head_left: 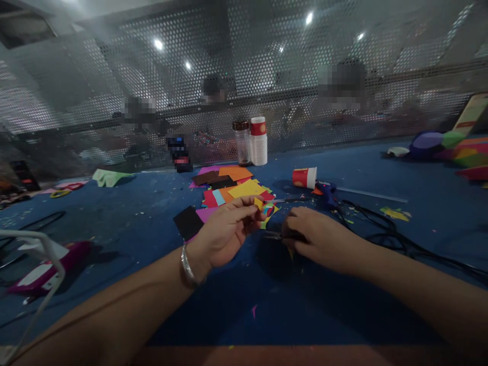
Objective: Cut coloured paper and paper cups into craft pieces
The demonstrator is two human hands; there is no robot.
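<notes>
My left hand (226, 231), with a silver bangle at the wrist, pinches a small yellow piece of paper (258, 204) between thumb and fingers. To its right, my right hand (316, 235) is closed around the dark handles of a pair of scissors (273, 235). The blades point left, low over the table and apart from the yellow piece. Behind both hands lies a spread of coloured paper sheets (246, 189), partly covered by my left hand. A thin dark tool (290, 200) lies just beyond my fingers; its kind is unclear.
A red-and-white paper cup (304, 178) lies on its side near a blue glue gun (328, 194) with black cable. A clear bottle (242, 145) and stacked cups (259, 147) stand at the back. A purple-and-white power strip (49, 269) sits left. Paper scraps (395, 213) litter the blue table.
</notes>
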